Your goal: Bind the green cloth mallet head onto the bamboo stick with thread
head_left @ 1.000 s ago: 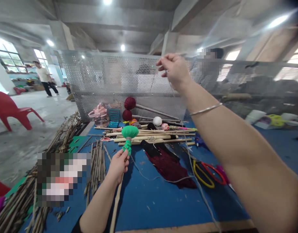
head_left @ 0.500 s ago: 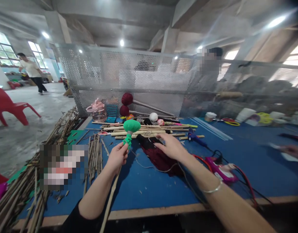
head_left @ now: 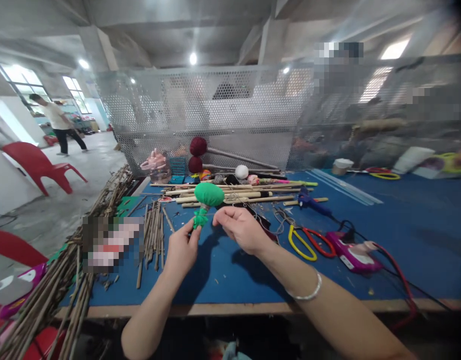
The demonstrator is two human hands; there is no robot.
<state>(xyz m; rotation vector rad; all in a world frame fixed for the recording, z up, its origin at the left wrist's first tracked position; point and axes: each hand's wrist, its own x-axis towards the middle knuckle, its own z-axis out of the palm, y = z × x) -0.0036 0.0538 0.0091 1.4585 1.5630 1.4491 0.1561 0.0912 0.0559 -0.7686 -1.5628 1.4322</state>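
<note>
A green cloth-covered mallet head (head_left: 209, 194) stands upright, its neck wound with string and its loose cloth gathered below. My left hand (head_left: 184, 248) is closed around the mallet just under the gathered cloth; the stick below is hidden. Close on the right, my right hand (head_left: 240, 227) pinches a thin string (head_left: 211, 215) that runs across to the mallet's neck. Dark cloth (head_left: 262, 219) and loose grey string lie behind my right hand, partly covered by it. Scissors with yellow and red handles (head_left: 303, 243) rest on the blue table (head_left: 222, 280) beside my right forearm.
Thin sticks (head_left: 153, 235) and a long bundle of twigs (head_left: 65, 270) lie left. Pale rods (head_left: 245, 195), dark red mallets (head_left: 198, 146) and a white ball (head_left: 242, 172) lie behind. A blue glue gun (head_left: 313, 204) and purple power strip (head_left: 352, 255) are right.
My right hand has come from over the dark cloth to the mallet's neck and now pinches string. The scissors have come into sight. The view has shifted; a person at far left has walked on.
</note>
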